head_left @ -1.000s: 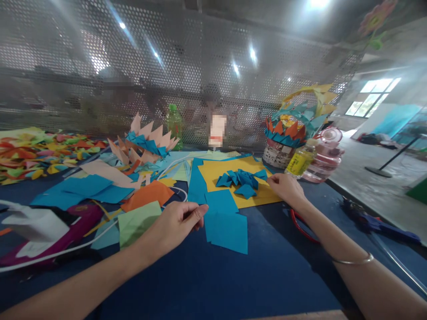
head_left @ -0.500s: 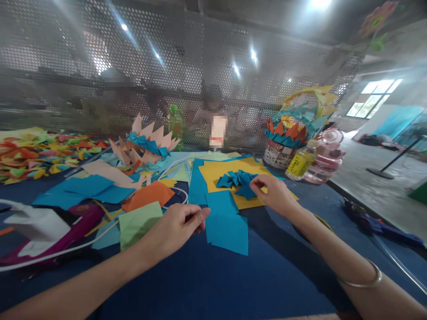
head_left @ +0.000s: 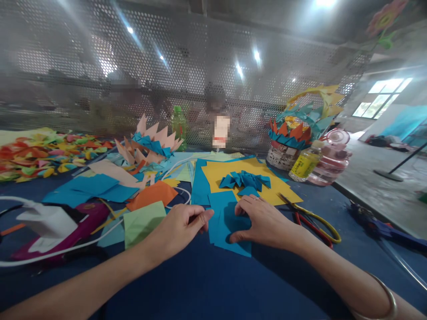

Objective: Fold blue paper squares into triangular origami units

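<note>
My left hand [head_left: 188,226] hovers left of the loose blue paper squares, fingers curled and thumb pressed to them; whatever they may hold is hidden. Over those blue squares [head_left: 222,222] my right hand [head_left: 258,220] is open, thumb and fingers spread with nothing between them. Just beyond it, a small pile of folded blue paper pieces [head_left: 247,179] lies on a yellow sheet [head_left: 216,171]. Scissors [head_left: 316,222] with red and yellow handles rest beside my right forearm, blades on the yellow sheet's edge.
At left are a purple power strip [head_left: 90,213] with a white plug [head_left: 50,222], orange paper [head_left: 151,195] and green paper [head_left: 143,222]. Pink-and-blue folded work [head_left: 150,142] stands behind. Bottles [head_left: 305,162] and a blue-handled tool [head_left: 383,226] are at right.
My right hand has come back from the folded blue pile toward me and opened above the blue squares. The scissors now show fully. My left hand keeps its pose.
</note>
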`<state>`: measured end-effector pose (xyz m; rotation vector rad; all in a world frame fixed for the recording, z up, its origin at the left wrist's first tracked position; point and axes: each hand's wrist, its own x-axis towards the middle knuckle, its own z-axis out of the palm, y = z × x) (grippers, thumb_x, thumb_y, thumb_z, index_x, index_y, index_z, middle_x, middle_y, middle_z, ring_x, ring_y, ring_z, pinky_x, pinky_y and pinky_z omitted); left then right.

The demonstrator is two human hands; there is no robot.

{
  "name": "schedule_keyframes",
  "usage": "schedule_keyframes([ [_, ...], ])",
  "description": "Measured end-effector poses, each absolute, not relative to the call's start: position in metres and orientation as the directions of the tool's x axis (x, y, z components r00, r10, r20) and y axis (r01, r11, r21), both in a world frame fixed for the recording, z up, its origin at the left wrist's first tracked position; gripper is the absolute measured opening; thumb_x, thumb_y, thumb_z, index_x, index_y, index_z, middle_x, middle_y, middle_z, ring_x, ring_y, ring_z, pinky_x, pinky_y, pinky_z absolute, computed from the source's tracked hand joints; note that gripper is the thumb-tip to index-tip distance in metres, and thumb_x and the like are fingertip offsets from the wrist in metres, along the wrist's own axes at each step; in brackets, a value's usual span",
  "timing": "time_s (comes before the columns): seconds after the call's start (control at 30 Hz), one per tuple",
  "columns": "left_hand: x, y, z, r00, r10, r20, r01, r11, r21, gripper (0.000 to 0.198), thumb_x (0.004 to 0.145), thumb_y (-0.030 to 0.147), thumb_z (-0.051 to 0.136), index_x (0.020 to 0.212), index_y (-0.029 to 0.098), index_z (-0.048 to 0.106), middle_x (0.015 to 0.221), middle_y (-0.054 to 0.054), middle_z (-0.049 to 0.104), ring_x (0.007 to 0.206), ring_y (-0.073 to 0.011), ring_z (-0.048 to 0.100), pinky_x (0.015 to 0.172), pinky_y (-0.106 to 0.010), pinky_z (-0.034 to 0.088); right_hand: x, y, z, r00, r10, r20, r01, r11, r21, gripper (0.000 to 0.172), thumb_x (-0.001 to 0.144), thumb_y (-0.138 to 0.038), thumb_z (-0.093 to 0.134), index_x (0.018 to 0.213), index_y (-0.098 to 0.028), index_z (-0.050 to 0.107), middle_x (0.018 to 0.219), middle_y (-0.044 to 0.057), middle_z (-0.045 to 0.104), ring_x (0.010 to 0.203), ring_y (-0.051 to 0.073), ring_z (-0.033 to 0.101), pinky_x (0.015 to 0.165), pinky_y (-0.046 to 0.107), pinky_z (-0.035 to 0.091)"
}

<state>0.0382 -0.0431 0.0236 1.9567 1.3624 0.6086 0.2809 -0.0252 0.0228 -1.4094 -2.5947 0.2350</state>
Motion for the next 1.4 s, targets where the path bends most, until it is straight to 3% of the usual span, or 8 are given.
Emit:
schedule_keyframes([
  [0.17, 0.038, -0.043, 0.023, 0.353, 0.936, -0.002, 0.634, -0.238, 0.736, 0.056, 0.093, 0.063, 0.042, 0.065, 0.019, 0.060, 0.063, -0.002, 0.062, 0.063, -0.0193, 0.059, 0.060, -0.029, 0.037, 0.279, -0.026, 0.022, -0.461, 0.884, 0.082, 0.857, 0.467, -0.217, 0.066, 0.063, -0.071, 0.079, 0.098, -0.019, 0.060, 0.101, 0.008, 0.065, 0.095, 0.030, 0.060, 0.079, 0.038, 0.042],
  [0.33, 0.040, -0.044, 0.025, 0.353, 0.936, 0.003, 0.637, -0.242, 0.732, 0.055, 0.094, 0.062, 0.043, 0.066, 0.019, 0.062, 0.063, -0.002, 0.062, 0.061, -0.0185, 0.057, 0.058, -0.029, 0.036, 0.278, -0.027, 0.025, -0.432, 0.900, 0.059, 0.880, 0.435, -0.188, 0.057, 0.062, -0.070, 0.080, 0.079, -0.021, 0.058, 0.084, 0.005, 0.065, 0.085, 0.028, 0.058, 0.069, 0.034, 0.036],
  [0.5, 0.039, -0.045, 0.025, 0.355, 0.935, 0.010, 0.631, -0.247, 0.735, 0.052, 0.094, 0.059, 0.044, 0.065, 0.019, 0.061, 0.063, -0.002, 0.061, 0.061, -0.0180, 0.056, 0.059, -0.029, 0.036, 0.279, -0.026, 0.023, -0.482, 0.874, 0.061, 0.809, 0.471, -0.352, 0.045, 0.067, -0.054, 0.085, 0.069, -0.021, 0.055, 0.074, 0.001, 0.061, 0.076, 0.022, 0.055, 0.063, 0.029, 0.029],
  [0.63, 0.040, -0.046, 0.026, 0.330, 0.943, 0.048, 0.600, -0.249, 0.760, 0.041, 0.093, 0.054, 0.048, 0.079, 0.019, 0.065, 0.073, -0.002, 0.064, 0.068, -0.0190, 0.058, 0.063, -0.029, 0.040, 0.278, -0.027, 0.020, -0.475, 0.878, 0.064, 0.774, 0.451, -0.444, 0.031, 0.077, -0.043, 0.080, 0.077, -0.020, 0.058, 0.069, -0.002, 0.059, 0.066, 0.017, 0.054, 0.057, 0.026, 0.030],
  [0.8, 0.042, -0.044, 0.023, 0.334, 0.942, 0.037, 0.516, -0.216, 0.829, 0.041, 0.089, 0.055, 0.053, 0.106, 0.018, 0.063, 0.094, -0.006, 0.068, 0.078, -0.0207, 0.062, 0.066, -0.029, 0.047, 0.272, -0.030, 0.022, -0.499, 0.858, 0.121, 0.561, 0.426, -0.710, 0.023, 0.094, -0.043, 0.059, 0.096, -0.020, 0.060, 0.088, 0.001, 0.068, 0.079, 0.017, 0.063, 0.068, 0.025, 0.046],
  [0.93, 0.043, -0.043, 0.020, 0.400, 0.917, -0.007, 0.443, -0.187, 0.877, 0.038, 0.082, 0.056, 0.061, 0.088, 0.019, 0.059, 0.081, -0.002, 0.062, 0.075, -0.0193, 0.059, 0.063, -0.027, 0.045, 0.267, -0.035, 0.023, -0.512, 0.853, 0.105, 0.308, 0.296, -0.904, 0.028, 0.092, -0.046, 0.060, 0.097, -0.018, 0.061, 0.093, 0.004, 0.068, 0.084, 0.019, 0.063, 0.072, 0.027, 0.051],
  [1.17, 0.042, -0.040, 0.022, 0.385, 0.923, -0.020, 0.382, -0.140, 0.914, 0.040, 0.076, 0.051, 0.062, 0.065, 0.023, 0.035, 0.061, 0.008, 0.026, 0.055, -0.0106, 0.029, 0.052, -0.025, 0.025, 0.266, -0.036, 0.017, -0.447, 0.875, 0.184, 0.342, 0.358, -0.869, 0.031, 0.092, -0.049, 0.060, 0.100, -0.019, 0.062, 0.083, 0.000, 0.061, 0.071, 0.015, 0.053, 0.064, 0.026, 0.044],
  [1.4, 0.043, -0.038, 0.021, 0.347, 0.937, -0.037, 0.335, -0.087, 0.938, 0.040, 0.070, 0.050, 0.066, 0.064, 0.022, 0.037, 0.061, 0.007, 0.028, 0.056, -0.0106, 0.031, 0.054, -0.026, 0.025, 0.266, -0.033, 0.013, -0.392, 0.892, 0.224, 0.285, 0.349, -0.893, 0.034, 0.095, -0.048, 0.054, 0.111, -0.019, 0.057, 0.074, -0.002, 0.055, 0.064, 0.013, 0.049, 0.057, 0.025, 0.037],
])
